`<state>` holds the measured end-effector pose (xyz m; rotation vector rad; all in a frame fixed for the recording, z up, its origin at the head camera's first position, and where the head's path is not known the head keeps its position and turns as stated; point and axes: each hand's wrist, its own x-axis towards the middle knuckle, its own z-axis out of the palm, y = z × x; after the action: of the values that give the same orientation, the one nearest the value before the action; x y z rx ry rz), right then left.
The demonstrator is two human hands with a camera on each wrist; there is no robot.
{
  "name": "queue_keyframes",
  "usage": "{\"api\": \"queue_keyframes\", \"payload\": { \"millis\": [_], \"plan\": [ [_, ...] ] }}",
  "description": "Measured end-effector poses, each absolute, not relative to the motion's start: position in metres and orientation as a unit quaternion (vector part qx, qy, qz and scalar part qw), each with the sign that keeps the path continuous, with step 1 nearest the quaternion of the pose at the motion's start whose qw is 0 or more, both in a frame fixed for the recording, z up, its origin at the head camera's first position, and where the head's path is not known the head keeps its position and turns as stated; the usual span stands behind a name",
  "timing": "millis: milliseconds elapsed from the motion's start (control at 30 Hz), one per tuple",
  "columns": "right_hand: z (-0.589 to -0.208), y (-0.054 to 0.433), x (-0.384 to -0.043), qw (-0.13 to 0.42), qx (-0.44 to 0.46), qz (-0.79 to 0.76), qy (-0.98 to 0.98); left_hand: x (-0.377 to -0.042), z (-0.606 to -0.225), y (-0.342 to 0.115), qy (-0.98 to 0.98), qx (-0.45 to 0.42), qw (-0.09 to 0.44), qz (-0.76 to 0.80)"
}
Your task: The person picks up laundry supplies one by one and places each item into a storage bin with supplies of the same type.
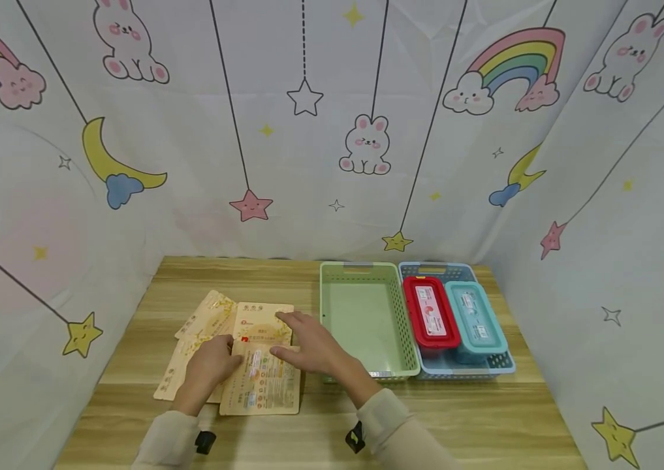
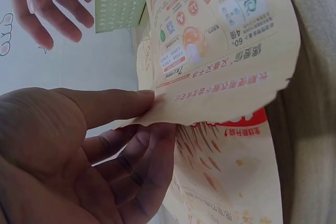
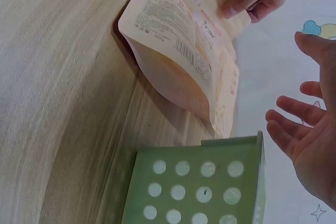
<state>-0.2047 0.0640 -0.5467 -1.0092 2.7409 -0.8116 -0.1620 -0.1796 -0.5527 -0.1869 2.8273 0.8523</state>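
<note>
My left hand [image 1: 209, 365] pinches one edge of a cream-coloured pouch [image 1: 267, 390] between thumb and fingers, plain in the left wrist view. Printed text and round icons cover its upper side. In the right wrist view, the pouch's bottom end [image 3: 170, 80] bulges out in a curved fold. More cream pouches, one at the back [image 1: 264, 314] and others to the left [image 1: 209, 314], lie overlapping beneath and around it. With fingers spread and nothing held, my right hand [image 1: 316, 346] hovers over the pouches' right side, near a green basket [image 1: 332, 307].
Right of the green basket stands a blue basket [image 1: 487, 372]. It holds a red-lidded box [image 1: 431, 313] and a teal-lidded box [image 1: 475, 316]. A wooden table [image 1: 149, 431] carries everything. White patterned curtains [image 1: 284, 156] enclose the back and sides.
</note>
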Motion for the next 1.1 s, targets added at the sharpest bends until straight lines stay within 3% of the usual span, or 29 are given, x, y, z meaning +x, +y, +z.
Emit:
{"api": "queue_keyframes", "payload": {
  "millis": [300,733,1100],
  "plan": [
    [-0.554,0.051,-0.202,0.076,-0.348,-0.257,0.898,-0.163,-0.552,-0.179,0.956,-0.023,0.085,0.279],
    [-0.566,0.046,-0.201,0.072,-0.355,-0.280,0.889,-0.158,-0.535,-0.159,0.960,0.071,0.006,0.272],
    [-0.549,0.049,-0.215,0.054,-0.361,-0.298,0.882,-0.157,-0.517,-0.140,0.943,0.085,-0.032,0.319]
  ]
}}
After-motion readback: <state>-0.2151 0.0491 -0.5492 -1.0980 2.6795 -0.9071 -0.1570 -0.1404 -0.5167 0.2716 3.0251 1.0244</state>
